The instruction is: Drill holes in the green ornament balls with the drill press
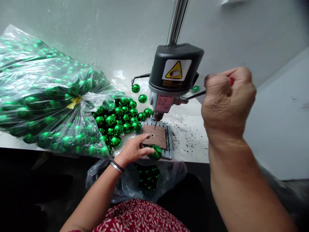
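Note:
My left hand (135,148) is open at the front of the drill press base, thumb and forefinger spread. A shiny green ball (154,152) touches or sits just beside the thumb tip, at the front edge of the brown board (160,133). A small hole shows in that board, below the thin bit of the drill press (177,69). On the right, my right hand (228,100) is closed around the end of the press's lever (196,95); a bit of red shows between its fingers.
Many green balls (118,111) lie left of the press, beside a large tied clear bag (50,106) full of them. Another plastic bag (166,180) with balls hangs below the table's front edge. Dark shavings (187,135) are scattered right of the base. A wall stands behind.

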The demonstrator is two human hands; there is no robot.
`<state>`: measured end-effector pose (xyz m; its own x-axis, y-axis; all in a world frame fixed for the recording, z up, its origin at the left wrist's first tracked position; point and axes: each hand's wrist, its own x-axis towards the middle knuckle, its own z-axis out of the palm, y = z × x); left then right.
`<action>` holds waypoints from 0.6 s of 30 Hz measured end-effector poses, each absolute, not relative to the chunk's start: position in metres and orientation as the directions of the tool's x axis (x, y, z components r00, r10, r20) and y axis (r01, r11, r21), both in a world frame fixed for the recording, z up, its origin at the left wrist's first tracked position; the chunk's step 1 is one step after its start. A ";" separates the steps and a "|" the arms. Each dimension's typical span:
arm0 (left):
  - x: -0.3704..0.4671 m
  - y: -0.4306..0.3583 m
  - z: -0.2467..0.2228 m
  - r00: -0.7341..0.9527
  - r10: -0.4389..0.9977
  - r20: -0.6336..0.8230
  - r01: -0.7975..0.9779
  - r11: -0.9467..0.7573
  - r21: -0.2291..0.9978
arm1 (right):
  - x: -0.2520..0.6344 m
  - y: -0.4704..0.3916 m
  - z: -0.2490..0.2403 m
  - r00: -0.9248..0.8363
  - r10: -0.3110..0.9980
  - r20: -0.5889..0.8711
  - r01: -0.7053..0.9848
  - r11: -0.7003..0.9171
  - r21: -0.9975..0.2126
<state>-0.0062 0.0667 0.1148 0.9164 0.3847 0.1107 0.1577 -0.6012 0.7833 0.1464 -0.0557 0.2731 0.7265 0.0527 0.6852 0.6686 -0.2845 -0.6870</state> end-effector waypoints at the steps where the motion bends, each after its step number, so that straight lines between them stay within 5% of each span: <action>1: -0.005 0.070 0.116 0.868 0.478 0.135 0.210 -0.599 0.773 | 0.146 -0.056 0.273 0.732 0.050 0.680 0.663 -0.281 -0.694; 6: 0.013 0.082 0.125 0.582 0.808 0.090 0.520 -0.455 0.723 | 0.146 -0.058 0.272 0.732 0.065 0.679 0.666 -0.279 -0.692; 12: 0.033 0.088 0.129 0.635 0.762 -0.132 0.656 -0.440 0.613 | 0.146 -0.060 0.267 0.696 0.084 0.713 0.709 -0.242 -0.663; 18: 0.041 0.106 0.115 0.664 0.728 -0.171 0.595 -0.375 0.711 | 0.146 -0.062 0.264 0.612 0.098 0.785 0.784 -0.203 -0.586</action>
